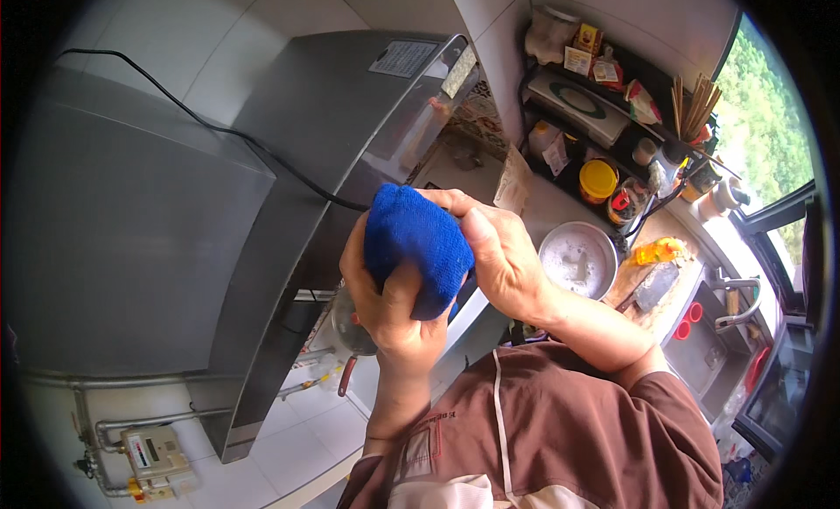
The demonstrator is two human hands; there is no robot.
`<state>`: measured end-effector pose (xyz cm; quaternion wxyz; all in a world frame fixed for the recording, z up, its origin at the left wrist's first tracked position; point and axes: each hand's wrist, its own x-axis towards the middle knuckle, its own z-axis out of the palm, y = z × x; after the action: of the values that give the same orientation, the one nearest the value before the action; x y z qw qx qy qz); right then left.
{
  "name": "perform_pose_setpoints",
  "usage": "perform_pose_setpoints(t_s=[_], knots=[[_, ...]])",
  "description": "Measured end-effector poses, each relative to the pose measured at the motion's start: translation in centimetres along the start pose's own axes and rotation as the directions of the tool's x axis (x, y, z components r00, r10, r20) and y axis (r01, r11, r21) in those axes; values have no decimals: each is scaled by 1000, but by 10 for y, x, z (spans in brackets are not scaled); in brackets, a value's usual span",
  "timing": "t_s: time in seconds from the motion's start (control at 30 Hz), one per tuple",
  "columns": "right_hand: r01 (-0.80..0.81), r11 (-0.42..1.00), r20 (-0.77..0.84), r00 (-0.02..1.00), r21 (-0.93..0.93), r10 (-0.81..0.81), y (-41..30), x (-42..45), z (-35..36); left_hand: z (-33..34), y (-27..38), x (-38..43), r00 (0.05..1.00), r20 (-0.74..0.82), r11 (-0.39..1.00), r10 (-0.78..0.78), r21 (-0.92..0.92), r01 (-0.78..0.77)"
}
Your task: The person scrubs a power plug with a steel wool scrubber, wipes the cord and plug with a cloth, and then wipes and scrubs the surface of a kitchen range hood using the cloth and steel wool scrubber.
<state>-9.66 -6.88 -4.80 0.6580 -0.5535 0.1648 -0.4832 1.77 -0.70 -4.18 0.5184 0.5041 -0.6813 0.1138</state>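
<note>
A blue towelling cloth (420, 253) is bunched up in front of me, before the range hood (289, 200). My left hand (394, 305) wraps it from below, with fingers spread over its front. On the other side, my right hand (502, 253) closes at its upper right edge, the thumb bent against the fabric. From the upper left, a black power cord (289, 171) runs across the hood's face and disappears at the cloth. Whether the cord lies inside the cloth or behind it is hidden. A small dark bit shows between my right thumb and forefinger.
Below the hood are a pan with a red handle (348, 376) and the stove. To the right are a metal basin of sudsy water (577, 259), a cleaver (656, 287), an orange bottle (658, 250), a sink (705, 358) and a loaded black shelf (581, 105). A gas meter (156, 453) hangs lower left.
</note>
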Motion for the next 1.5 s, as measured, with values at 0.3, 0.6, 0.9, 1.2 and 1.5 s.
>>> perform_pose_setpoints(t_s=[0.3, 0.6, 0.9, 1.2, 1.5], knots=[[42, 971, 2, 999, 234, -44, -4, -3, 6, -6, 3, 7, 995, 61, 994, 76, 69, -80], [-442, 794, 101, 891, 419, 443, -30, -10, -2, -25, -20, -6, 985, 68, 971, 161, -191, -145], [-571, 541, 114, 746, 618, 656, -23, -3, -18, -35, -11, 6, 903, 391, 952, 180, 163, -261], [-385, 840, 106, 921, 382, 374, -12, -4, 5, -16, 28, 33, 974, 225, 982, 23, 179, -64], [-377, 810, 201, 926, 449, 319, -14, 6, 14, -30, 21, 34, 972, 217, 971, -95, 235, 42]])
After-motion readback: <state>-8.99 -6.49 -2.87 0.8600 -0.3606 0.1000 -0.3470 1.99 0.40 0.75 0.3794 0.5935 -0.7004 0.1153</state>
